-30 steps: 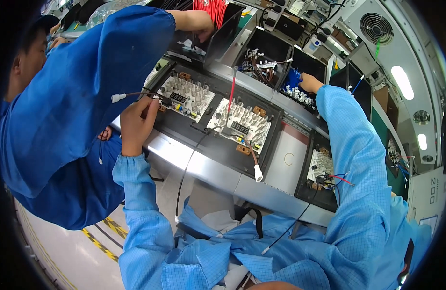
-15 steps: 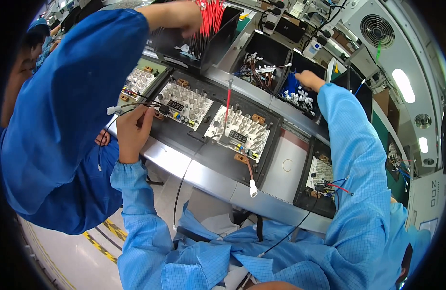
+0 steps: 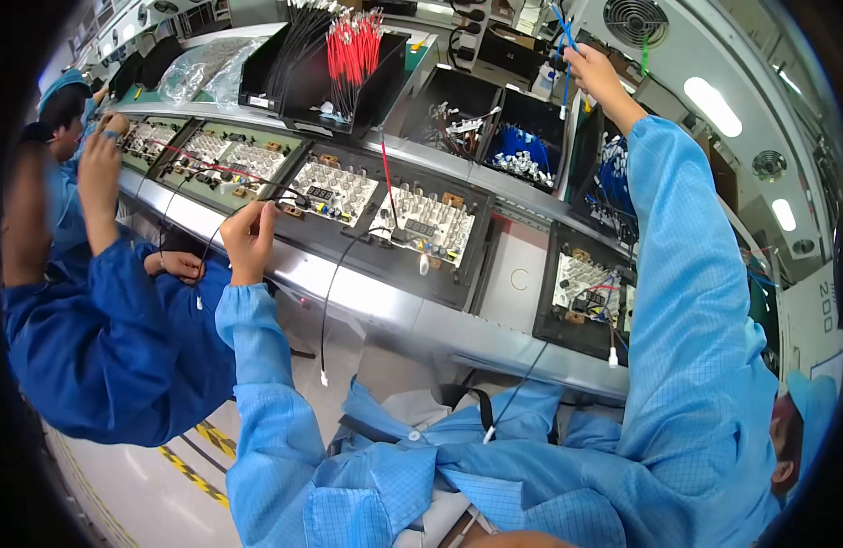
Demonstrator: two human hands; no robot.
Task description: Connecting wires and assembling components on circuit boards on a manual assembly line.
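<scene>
My right hand [image 3: 593, 75] is raised at the upper right, its fingers closed on blue wires [image 3: 564, 44] with white ends. Below it stands a black bin holding more blue wires [image 3: 524, 153]. My left hand [image 3: 248, 239] is closed at the near edge of the black fixture tray [image 3: 348, 245]; whatever its fingers hold cannot be made out. Beside that hand lies a white circuit board [image 3: 328, 194] with a small display. To its right, a second circuit board [image 3: 425, 225] has a red wire [image 3: 387, 178] standing up and a black wire [image 3: 328, 297] hanging over the edge.
Another circuit board [image 3: 581, 281] sits in a tray at the right. Bins of red wires [image 3: 355, 50] and brown wires [image 3: 453, 128] stand behind the metal rail [image 3: 385, 301]. A co-worker in a dark blue sleeve [image 3: 134, 310] sits close on the left; another person is at the right.
My right hand has risen out of the blue-wire bin, carrying blue wires. The co-worker's arm has withdrawn from the red wires to the left. The boards appear further left and higher in view.
</scene>
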